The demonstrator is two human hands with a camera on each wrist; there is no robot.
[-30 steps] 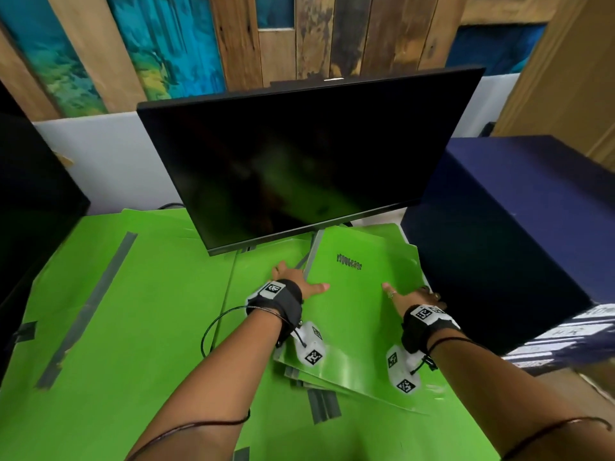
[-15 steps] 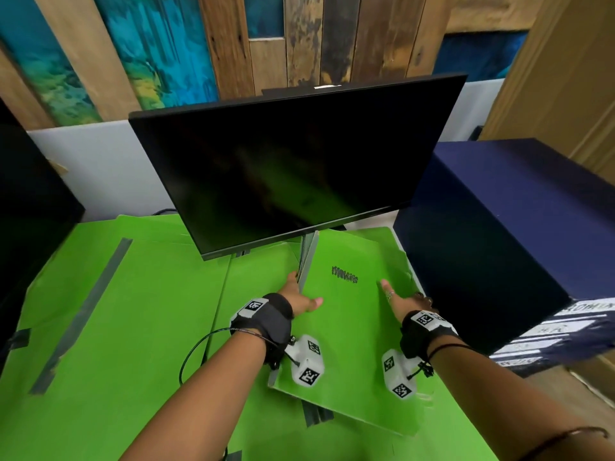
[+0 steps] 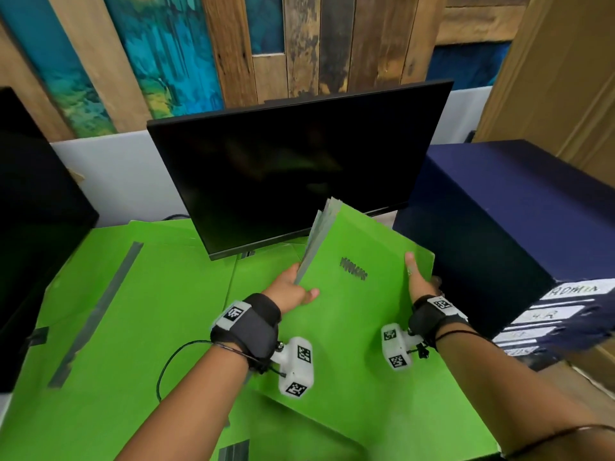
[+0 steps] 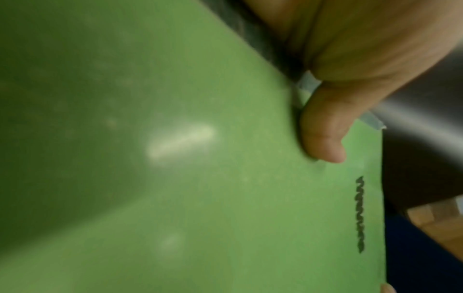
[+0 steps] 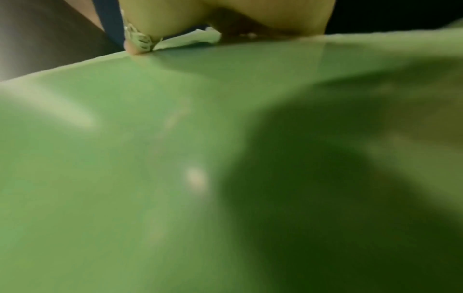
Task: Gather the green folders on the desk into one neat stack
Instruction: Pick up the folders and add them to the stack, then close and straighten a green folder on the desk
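Green folders (image 3: 349,314) — one bundle, far edge tilted up, left hand (image 3: 289,291) and right hand (image 3: 418,282) gripping opposite sides, thumbs on top — likely for squaring the edges.

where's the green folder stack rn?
Head view, centre-right: the stack of green folders is tilted up between the left hand and right hand, before the black monitor.
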